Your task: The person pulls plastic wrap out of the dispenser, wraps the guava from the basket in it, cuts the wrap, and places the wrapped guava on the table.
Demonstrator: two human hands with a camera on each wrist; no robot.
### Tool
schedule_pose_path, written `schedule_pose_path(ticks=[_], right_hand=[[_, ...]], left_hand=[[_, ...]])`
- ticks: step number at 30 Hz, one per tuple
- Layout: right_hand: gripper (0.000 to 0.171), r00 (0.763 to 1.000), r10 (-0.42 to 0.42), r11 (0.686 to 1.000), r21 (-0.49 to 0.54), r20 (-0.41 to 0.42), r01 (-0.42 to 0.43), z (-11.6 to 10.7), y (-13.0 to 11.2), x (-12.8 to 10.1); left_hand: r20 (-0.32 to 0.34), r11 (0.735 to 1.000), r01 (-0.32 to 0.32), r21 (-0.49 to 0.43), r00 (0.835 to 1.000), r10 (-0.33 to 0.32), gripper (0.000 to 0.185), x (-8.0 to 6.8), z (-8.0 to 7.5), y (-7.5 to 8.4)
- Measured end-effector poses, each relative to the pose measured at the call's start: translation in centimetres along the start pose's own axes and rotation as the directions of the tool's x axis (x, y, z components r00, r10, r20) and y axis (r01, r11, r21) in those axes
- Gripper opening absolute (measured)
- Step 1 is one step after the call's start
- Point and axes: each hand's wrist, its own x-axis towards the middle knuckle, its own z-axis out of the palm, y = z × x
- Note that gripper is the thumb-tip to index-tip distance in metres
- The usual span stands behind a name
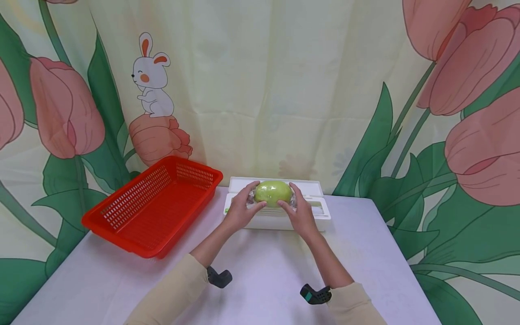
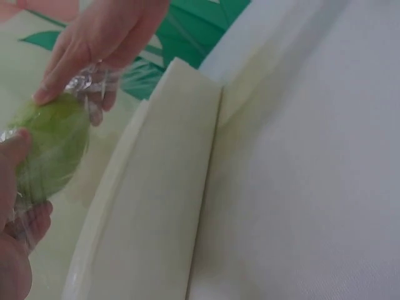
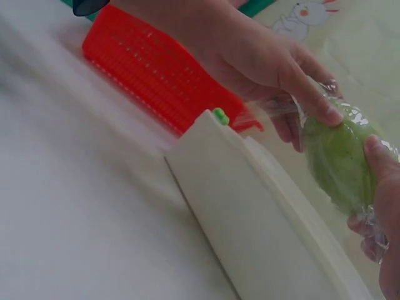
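Above the white box (image 1: pixel 280 216), right of the red basket (image 1: pixel 150 205): green fruit (image 1: pixel 273 192) in slippery film, firm, fairly light. Gripped at both ends by left hand (image 1: pixel 240 210) and right hand (image 1: pixel 299 212), fingers curled.

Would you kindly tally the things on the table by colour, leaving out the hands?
Red: 1, the basket
Green: 1, the wrapped fruit, held between left hand and right hand
White: 1, the film dispenser box
Total: 3
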Motion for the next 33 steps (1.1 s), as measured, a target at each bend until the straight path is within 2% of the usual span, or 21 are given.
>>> schedule_pose_path(ticks=[14, 22, 33], right_hand=[[0.069, 0.999, -0.033, 0.999, 0.01, -0.037, 0.033, -1.0, -1.2, -0.6], [0.069, 0.998, -0.043, 0.999, 0.025, -0.046, 0.045, -1.5, -1.9, -1.0], [0.071, 0.995, -0.059, 0.998, 0.004, -0.084, 0.059, -2.2, -3.2, -1.7]], left_hand=[[-0.022, 1.0, -0.01, -0.024, 1.0, 0.009, 0.065, -0.2, -0.8, 1.8], [-0.038, 1.0, -0.03, 0.004, 0.999, 0.03, 0.064, -0.5, -1.2, 2.6], [-0.035, 1.0, -0.016, 0.011, 0.999, 0.016, 0.066, -0.7, -1.9, 4.1]])
